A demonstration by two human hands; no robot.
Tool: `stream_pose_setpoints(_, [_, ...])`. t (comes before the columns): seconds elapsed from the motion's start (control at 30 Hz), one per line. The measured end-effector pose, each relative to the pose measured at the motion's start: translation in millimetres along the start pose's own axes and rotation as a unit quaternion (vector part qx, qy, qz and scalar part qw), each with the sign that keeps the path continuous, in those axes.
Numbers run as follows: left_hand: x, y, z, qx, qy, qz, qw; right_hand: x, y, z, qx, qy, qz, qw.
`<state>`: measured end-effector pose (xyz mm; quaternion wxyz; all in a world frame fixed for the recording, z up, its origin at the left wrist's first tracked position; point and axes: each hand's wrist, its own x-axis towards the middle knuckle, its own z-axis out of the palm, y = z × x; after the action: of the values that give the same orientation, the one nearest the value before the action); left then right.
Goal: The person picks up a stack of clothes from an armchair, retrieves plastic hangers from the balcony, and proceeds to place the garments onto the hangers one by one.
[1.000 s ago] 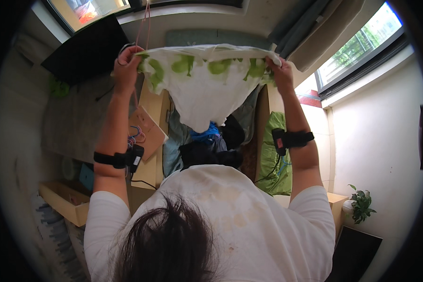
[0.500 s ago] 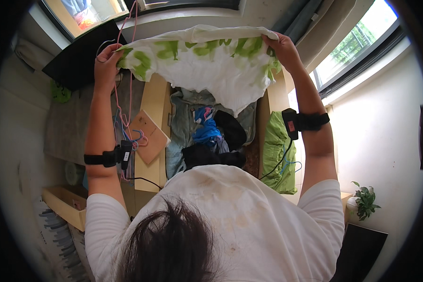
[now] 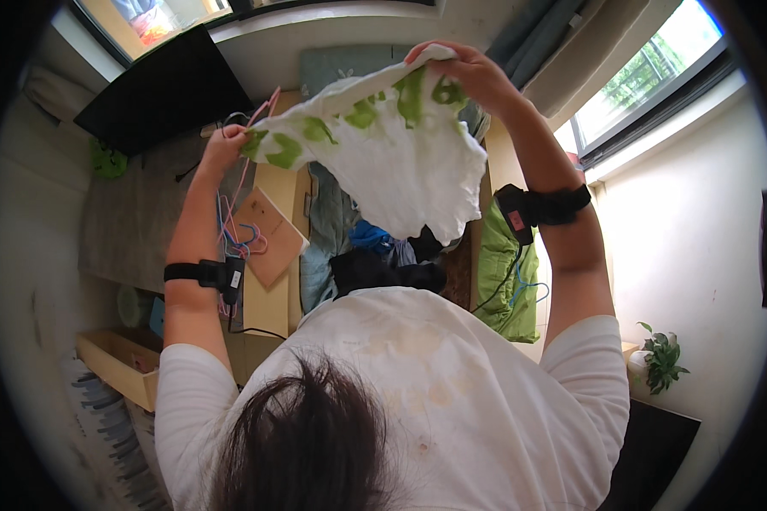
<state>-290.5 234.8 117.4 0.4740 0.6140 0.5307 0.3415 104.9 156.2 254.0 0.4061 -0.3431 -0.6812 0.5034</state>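
Note:
A white garment (image 3: 400, 170) with green patches is stretched out in front of me, its lower part hanging in loose folds. My left hand (image 3: 223, 146) pinches its left corner, lower than the other end. A pink wire hanger (image 3: 273, 104) shows at the left hand too, its lower length running down beside my forearm. My right hand (image 3: 469, 72) is closed on the garment's top right edge. Below the garment, blue (image 3: 369, 234) and black clothes (image 3: 366, 271) lie in a heap on grey-blue bedding, partly hidden by it.
A brown notebook (image 3: 270, 234) lies left of the heap, with pink and blue hangers beside it. A black monitor (image 3: 162, 89) stands at the far left. A green bag (image 3: 503, 298) with a blue hanger (image 3: 530, 292) is at the right, and a potted plant (image 3: 660, 362) by the wall.
The garment has swung from level to tilted, its left end lower. My left hand has moved down and right, my right hand left and slightly up. The pink hanger has dropped with the left hand.

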Motion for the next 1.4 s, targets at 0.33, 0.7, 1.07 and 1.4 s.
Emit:
stream_pose_setpoints(0.33, [-28.9, 14.9, 82.9, -0.041, 0.032, 0.027, 0.998, -6.7, 26.3, 41.3, -0.094, -0.102, 0.115, 0.984])
stream_pose_setpoints(0.7, [-58.9, 34.8, 179.9, -0.206, -0.126, 0.17, 0.955, -18.5, 18.5, 41.3, -0.079, -0.044, 0.084, 0.992])
stream_pose_setpoints(1.07, [-43.3, 60.4, 137.4, 0.107, 0.067, 0.226, 0.966, -43.5, 68.8, 17.4, -0.323, -0.002, 0.127, 0.938])
stream_pose_setpoints(1.4, [-61.4, 111.0, 120.5, 0.052, -0.063, 0.214, 0.974, -28.7, 77.5, 21.5, -0.506, 0.048, 0.158, 0.847])
